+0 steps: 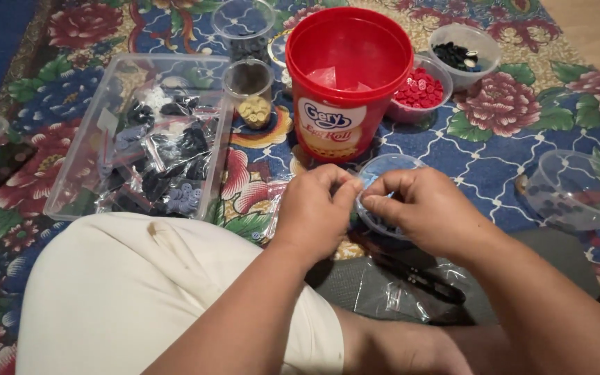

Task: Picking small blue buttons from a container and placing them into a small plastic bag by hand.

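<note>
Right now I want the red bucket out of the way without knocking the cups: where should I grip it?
Take the red bucket by its open rim, from above. It stands upright with no lid, so the rim is free, while small clear cups of red buttons and yellow buttons crowd its sides, leaving little room for a side grasp.

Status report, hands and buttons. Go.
Left hand and right hand pinched together over small clear cup. Item between fingertips too small to tell. Red bucket close behind.

- Left hand (316, 208) and right hand (421, 206) pinch together over clear cup (383, 169), just in front of red bucket (347, 80)
- Clear tray of bagged buttons (148, 132) left of bucket
- Cup of red buttons (421, 90) right of bucket
</note>
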